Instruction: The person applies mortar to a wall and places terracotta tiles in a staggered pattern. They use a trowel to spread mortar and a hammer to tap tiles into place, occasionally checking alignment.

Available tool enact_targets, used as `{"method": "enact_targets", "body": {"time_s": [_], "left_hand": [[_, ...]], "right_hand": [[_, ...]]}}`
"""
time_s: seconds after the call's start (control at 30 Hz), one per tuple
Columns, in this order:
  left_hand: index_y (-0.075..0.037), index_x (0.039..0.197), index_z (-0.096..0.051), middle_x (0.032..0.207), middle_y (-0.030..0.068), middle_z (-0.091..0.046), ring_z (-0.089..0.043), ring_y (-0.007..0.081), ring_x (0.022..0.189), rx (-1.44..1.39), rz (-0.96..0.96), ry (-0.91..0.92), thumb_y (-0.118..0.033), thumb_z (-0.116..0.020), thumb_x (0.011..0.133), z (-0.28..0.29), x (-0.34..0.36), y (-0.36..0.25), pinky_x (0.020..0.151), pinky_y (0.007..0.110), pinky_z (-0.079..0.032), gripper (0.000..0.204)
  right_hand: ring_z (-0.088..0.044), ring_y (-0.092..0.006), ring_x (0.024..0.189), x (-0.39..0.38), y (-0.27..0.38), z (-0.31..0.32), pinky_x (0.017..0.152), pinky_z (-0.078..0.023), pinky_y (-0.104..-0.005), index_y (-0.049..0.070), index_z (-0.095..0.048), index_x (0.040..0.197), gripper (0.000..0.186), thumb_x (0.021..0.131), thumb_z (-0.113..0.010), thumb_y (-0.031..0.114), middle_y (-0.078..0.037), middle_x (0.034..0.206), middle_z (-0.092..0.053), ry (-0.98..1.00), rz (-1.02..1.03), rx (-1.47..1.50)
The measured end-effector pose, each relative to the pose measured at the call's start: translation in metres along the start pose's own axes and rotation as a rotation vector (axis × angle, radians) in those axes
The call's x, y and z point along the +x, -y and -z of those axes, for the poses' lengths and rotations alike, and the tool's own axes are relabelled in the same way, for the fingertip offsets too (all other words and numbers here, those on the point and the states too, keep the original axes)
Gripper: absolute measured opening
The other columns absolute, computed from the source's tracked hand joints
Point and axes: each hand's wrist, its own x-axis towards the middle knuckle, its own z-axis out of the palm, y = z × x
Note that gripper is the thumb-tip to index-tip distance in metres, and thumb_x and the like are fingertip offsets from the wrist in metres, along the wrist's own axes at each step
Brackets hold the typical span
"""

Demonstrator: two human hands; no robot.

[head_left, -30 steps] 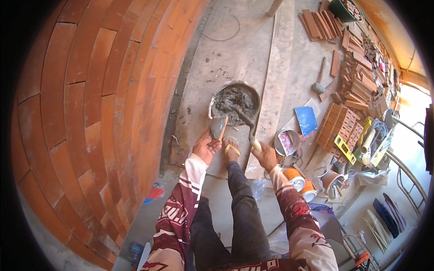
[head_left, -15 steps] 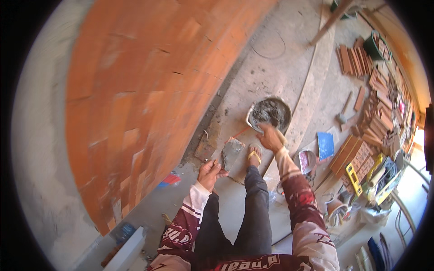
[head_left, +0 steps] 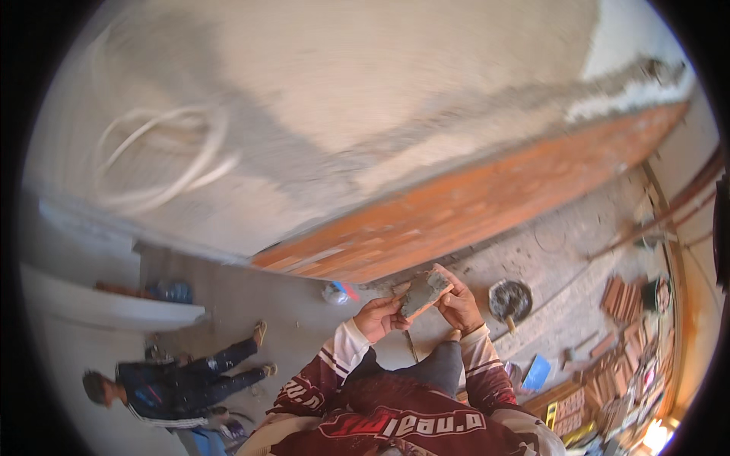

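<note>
Between my two hands is a thin orange brick tile (head_left: 414, 310), its upper face coated with grey wet mortar (head_left: 423, 291). My left hand (head_left: 378, 318) grips its left end, and my right hand (head_left: 461, 304) has fingers closed on the right end. The tile is held up in front of my body. To the right of it, a round bucket of mortar (head_left: 510, 299) stands on the floor, with a light-coloured handle (head_left: 510, 325) at its near rim.
Ahead is a wall with orange brick cladding (head_left: 426, 220) below grey plaster (head_left: 319, 68). A pale coiled cable (head_left: 171, 163) hangs at the left. Another person (head_left: 182, 384) is at the lower left. Stacked tiles (head_left: 620, 300) and a blue sheet (head_left: 536, 372) lie to the right.
The view has swung up to the wall. My right hand has left the mortar bucket and taken hold of the tile's other end. My left hand has raised the tile.
</note>
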Motion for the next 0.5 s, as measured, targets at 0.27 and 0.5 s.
{"method": "enact_targets", "body": {"time_s": [0.27, 0.5], "left_hand": [[0.001, 0.104, -0.061, 0.087, 0.0118, -0.066, -0.067, 0.0242, 0.073, 0.130, -0.157, -0.221, -0.026, -0.055, 0.095, 0.081, -0.127, -0.093, 0.065, 0.035, -0.058, 0.029], [0.002, 0.113, -0.056, 0.100, 0.0177, -0.063, -0.066, 0.0313, 0.081, 1.714, -1.062, -0.687, -0.011, -0.058, 0.087, 0.151, -0.209, -0.198, 0.071, 0.039, -0.055, 0.028]], "right_hand": [[-0.057, -0.0203, 0.107, 0.088, -0.146, -0.103, 0.095, -0.045, -0.0358, 0.003, -0.051, 0.121, 0.039, 0.086, -0.064, 0.012, -0.006, 0.114, -0.058, -0.017, 0.002, -0.006], [-0.059, -0.0173, 0.087, 0.139, -0.265, -0.128, 0.087, -0.048, -0.0332, 0.008, -0.055, 0.099, 0.009, 0.090, -0.058, 0.011, -0.001, 0.094, -0.060, -0.202, 0.153, -0.005]]}}
